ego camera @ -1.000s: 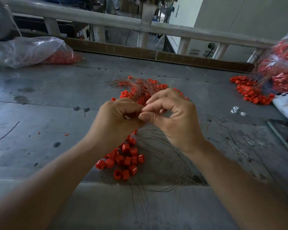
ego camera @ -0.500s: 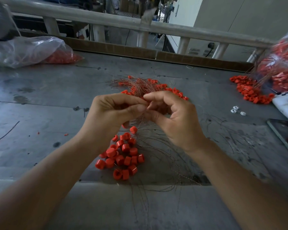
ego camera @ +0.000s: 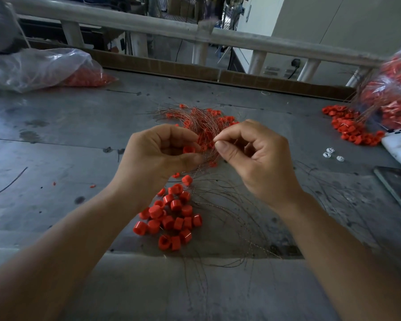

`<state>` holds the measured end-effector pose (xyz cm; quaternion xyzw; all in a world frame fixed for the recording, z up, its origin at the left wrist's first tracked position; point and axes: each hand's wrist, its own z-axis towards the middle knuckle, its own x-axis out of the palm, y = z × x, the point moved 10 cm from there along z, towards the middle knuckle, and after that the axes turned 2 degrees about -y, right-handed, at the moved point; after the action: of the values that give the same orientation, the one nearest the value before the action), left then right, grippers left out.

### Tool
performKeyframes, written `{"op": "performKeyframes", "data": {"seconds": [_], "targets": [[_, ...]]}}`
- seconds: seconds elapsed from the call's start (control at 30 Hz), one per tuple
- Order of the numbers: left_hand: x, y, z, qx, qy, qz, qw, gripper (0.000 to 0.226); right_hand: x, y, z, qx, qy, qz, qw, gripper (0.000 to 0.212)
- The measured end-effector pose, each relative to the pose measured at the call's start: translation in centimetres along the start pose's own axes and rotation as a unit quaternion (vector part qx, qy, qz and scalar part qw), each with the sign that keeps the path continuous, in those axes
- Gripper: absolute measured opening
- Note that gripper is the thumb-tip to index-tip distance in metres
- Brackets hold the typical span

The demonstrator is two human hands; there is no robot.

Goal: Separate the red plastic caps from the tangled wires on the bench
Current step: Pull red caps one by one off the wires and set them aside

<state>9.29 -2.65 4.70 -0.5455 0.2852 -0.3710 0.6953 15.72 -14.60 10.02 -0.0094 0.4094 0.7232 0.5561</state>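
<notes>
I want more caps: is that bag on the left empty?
Not empty: red caps show through the clear plastic bag at its right end; the rest lies slack.

The left hand (ego camera: 158, 156) held a cap (ego camera: 188, 149); the right hand (ego camera: 257, 163) pinched wires (ego camera: 202, 122). Loose caps (ego camera: 171, 218) lay beneath on the bench (ego camera: 56, 147).

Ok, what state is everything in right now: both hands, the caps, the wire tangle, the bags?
Left hand: fingers curled, apparently holding a red cap.
Right hand: thumb and forefinger pinch a wire strand.
Wire tangle: lying on the bench, caps threaded on it.
Loose caps: heaped near the front edge.
Left bag: slumped on its side, red caps inside.
Right bag: holds caps and wires; spilled caps beside it.
</notes>
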Motion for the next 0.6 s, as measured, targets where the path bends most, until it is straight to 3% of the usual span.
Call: {"op": "performKeyframes", "data": {"seconds": [0.27,0.6], "targets": [[0.1,-0.6,-0.1,0.023,0.002,0.060,0.998,0.024,0.3,0.1,0.0,0.016,0.020,0.014,1.000,0.010],[0.4,-1.0,-0.4,0.018,0.021,0.028,0.999,0.028,0.6,0.0,0.0,0.026,0.027,0.006,0.999,0.009]]}}
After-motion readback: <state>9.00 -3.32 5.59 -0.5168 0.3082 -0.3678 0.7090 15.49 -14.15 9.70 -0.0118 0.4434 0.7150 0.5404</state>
